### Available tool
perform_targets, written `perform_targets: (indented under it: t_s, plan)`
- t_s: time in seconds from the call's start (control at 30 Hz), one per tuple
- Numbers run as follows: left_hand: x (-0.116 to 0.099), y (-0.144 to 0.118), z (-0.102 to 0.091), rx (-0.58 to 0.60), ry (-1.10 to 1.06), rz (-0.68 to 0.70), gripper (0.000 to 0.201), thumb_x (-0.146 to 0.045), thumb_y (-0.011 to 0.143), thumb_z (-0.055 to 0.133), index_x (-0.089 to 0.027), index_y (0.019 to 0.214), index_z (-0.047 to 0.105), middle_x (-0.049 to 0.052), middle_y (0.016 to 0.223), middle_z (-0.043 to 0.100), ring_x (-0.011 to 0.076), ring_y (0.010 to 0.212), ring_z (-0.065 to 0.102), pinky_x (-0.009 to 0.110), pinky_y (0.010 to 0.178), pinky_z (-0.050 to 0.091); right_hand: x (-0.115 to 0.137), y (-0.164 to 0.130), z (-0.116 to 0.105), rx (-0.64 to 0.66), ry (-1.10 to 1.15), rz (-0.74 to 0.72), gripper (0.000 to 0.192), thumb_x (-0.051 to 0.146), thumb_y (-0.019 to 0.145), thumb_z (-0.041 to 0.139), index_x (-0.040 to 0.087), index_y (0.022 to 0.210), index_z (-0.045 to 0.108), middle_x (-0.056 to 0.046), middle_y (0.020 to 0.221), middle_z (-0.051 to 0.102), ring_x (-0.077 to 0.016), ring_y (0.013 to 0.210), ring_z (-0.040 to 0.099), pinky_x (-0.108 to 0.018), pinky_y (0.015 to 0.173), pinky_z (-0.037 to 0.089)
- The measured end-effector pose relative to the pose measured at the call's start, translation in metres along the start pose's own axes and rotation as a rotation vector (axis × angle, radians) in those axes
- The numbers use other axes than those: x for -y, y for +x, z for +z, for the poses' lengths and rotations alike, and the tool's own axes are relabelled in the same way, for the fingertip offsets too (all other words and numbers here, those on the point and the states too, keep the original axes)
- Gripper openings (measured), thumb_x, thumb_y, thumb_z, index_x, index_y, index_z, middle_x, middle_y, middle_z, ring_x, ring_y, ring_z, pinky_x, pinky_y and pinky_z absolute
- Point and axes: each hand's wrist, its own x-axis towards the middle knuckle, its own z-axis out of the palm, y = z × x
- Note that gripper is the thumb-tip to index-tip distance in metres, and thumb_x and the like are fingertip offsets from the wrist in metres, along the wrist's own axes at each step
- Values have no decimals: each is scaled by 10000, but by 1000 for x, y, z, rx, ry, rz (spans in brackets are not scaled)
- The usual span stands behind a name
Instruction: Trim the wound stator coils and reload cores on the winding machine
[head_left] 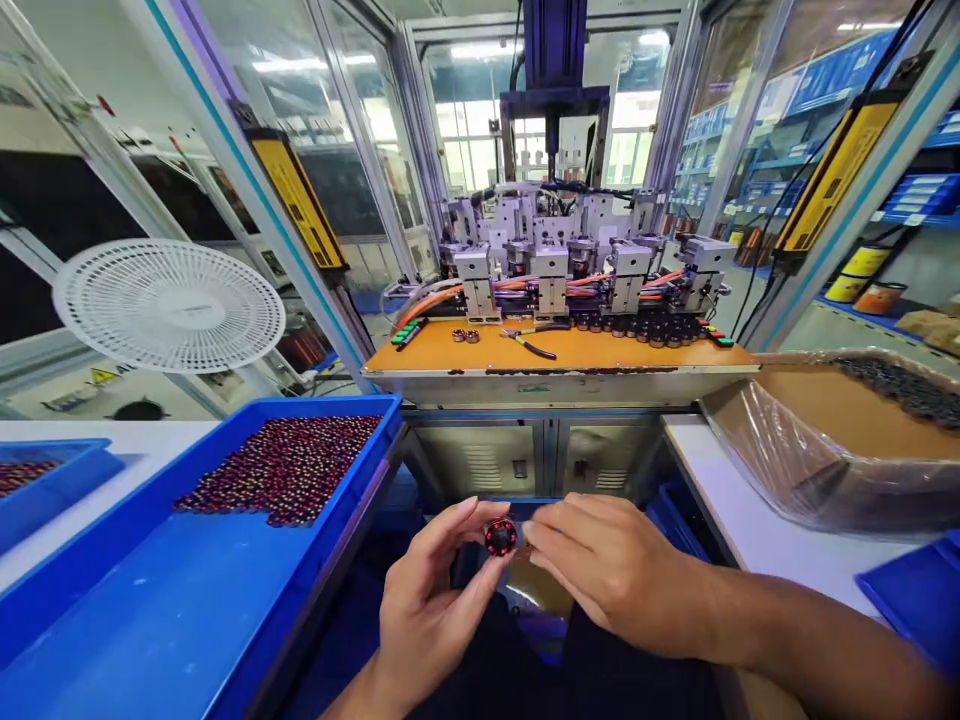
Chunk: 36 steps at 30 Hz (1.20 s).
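Observation:
A small round motor stator (499,537), dark with red spots around its ring, is pinched between the thumb and fingers of my left hand (431,590). Its ring face is turned toward me. Close by its right side, my right hand (600,560) has its fingertips pressed together. Whatever those fingertips hold is too small or hidden to make out. Both hands are in front of the machine, below the level of its orange worktop (435,355).
On the left, a blue tray (225,590) holds many similar stators (292,465). Pliers (531,342), two stators (465,336) and dark round parts (664,330) lie before the machine fixtures (551,275). A plastic-lined box (825,470) is at right, a white fan (169,305) at left.

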Motion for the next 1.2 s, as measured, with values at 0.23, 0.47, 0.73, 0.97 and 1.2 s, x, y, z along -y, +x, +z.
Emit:
perform_targets:
  t_s: [0.23,0.47,0.73,0.97,1.2]
  plan:
    - [-3,-7,3,-67,-51,-96,720,36,736,728,-324,1327,531,5,1079,767,139,927,740,209,756,624,10,-20,5,107,138,48,206,119,982,449,144,925,645,26,590,561,-114,495,469,-268,520,349]
    - [1,-15,-7,-50,22,-27,719,42,750,704,-298,1356,521,34,1085,752,162,952,733,249,768,633,22,-9,-6,62,195,113,274,339,1000,523,117,1139,602,-95,998,690,-183,897,615,-312,817,480]
    - [4,-23,-7,-53,86,0,752,22,731,739,-301,1371,513,52,1057,746,197,938,732,312,762,652,12,-18,22,156,140,139,233,121,954,475,147,801,649,-15,621,585,-147,560,512,-298,578,382]
    - [2,-18,0,-69,-16,-100,738,27,701,766,-294,1329,551,30,1039,763,166,920,736,250,770,633,17,-28,27,200,481,315,174,84,876,490,167,807,625,-1,670,642,-119,596,582,-239,606,409]
    - [-3,-11,4,-89,-160,-270,642,6,705,770,-294,1246,599,-4,989,778,127,849,745,208,765,624,28,-32,28,151,674,178,199,60,854,455,151,784,617,10,582,585,-103,532,507,-230,604,424]
